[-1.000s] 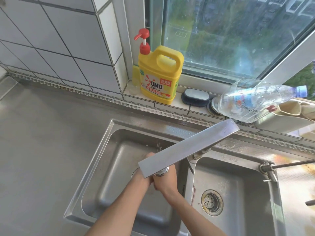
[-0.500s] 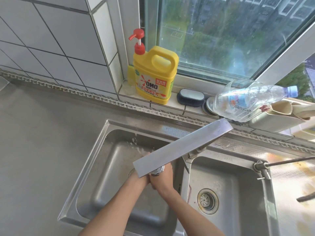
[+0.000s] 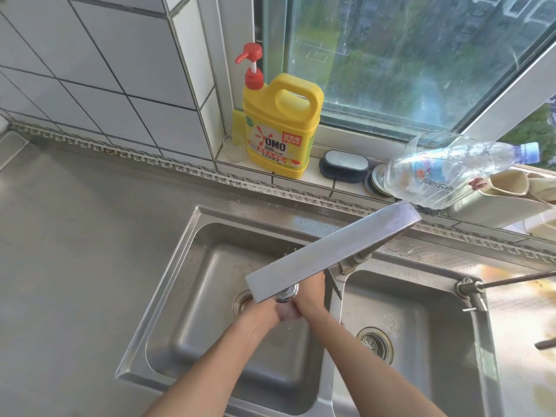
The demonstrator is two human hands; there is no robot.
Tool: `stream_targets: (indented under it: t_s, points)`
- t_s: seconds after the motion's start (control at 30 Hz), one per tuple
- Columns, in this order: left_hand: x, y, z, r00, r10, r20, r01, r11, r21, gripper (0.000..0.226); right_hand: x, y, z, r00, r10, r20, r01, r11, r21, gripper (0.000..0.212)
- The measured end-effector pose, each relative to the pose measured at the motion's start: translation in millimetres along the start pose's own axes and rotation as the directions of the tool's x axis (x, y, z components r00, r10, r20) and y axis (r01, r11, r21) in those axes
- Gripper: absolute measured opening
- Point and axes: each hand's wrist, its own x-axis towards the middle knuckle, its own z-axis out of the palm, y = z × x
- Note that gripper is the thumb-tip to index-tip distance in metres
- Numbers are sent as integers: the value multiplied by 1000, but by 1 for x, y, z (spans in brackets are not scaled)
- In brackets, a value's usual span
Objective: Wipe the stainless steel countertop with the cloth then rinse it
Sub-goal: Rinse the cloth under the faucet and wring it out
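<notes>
Both my hands meet in the left sink basin [image 3: 186, 341], right under the outlet of the flat steel faucet spout [image 3: 331, 254]. A small pale wad of cloth [image 3: 286, 312] shows between them. My left hand [image 3: 259, 311] grips it from the left and my right hand [image 3: 310, 299] grips it from the right. The spout hides most of the fingers. The stainless steel countertop [image 3: 75, 251] stretches to the left of the sink.
A yellow detergent pump bottle [image 3: 279, 127], a dark scrub brush [image 3: 343, 165], a lying clear plastic bottle [image 3: 445, 173] and a beige holder [image 3: 505, 197] line the window sill. The right basin [image 3: 421, 311] has a strainer drain [image 3: 374, 344]. A small side tap [image 3: 469, 288] stands at its right corner.
Both hands have stayed under the spout, working together. A bit of pale cloth now shows between them. The view has shifted slightly.
</notes>
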Motion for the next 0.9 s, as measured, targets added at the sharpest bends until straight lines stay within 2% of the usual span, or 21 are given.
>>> stream_targets:
  t_s: [0.03,0.1,0.17,0.2,0.27,0.37,0.43,0.53,0.6,0.7,0.77,0.83,0.9]
  points:
    - [-2,-1,-1,1000,-1,-31,1,1000,10,40,4,-2,-2,999,50,13,-50,998,40,28]
    - [-7,1,-13,979,154,-130,-135,981,143,38,12,3,-4,998,58,37,-64,983,175,40]
    - [-15,9,-27,929,348,-127,-286,891,354,41,11,4,-6,979,47,198,-98,962,255,47]
    - [-21,14,-35,911,402,-86,-336,849,408,45,8,4,-6,953,28,302,-117,952,282,45]
    - [-37,20,-48,910,412,57,-408,860,306,48,1,-3,-10,883,13,469,-173,938,300,36]
    - [-46,22,-58,891,384,244,-438,867,237,30,7,-2,-13,786,39,617,-260,927,271,15]
    - [-49,23,-59,876,382,293,-460,844,276,23,9,0,-13,784,33,620,-272,916,295,5]
    - [-43,22,-53,875,441,201,-483,829,283,17,8,5,-14,850,84,521,-293,896,335,28]
    - [-40,24,-46,896,435,91,-445,871,211,17,5,12,-15,880,135,456,-301,901,313,39]
    - [-36,24,-41,943,332,27,-333,942,37,20,-6,28,-9,833,191,520,-345,913,217,34]
    - [-27,18,-41,963,271,-8,-271,963,4,24,-18,36,-4,803,203,560,-383,896,224,30]
    - [-21,17,-36,976,207,-70,-208,978,-16,27,-29,37,3,840,198,506,-407,846,345,29]
    - [-13,18,-27,989,96,-117,-108,988,-107,22,-34,37,10,934,137,331,-282,852,442,27]
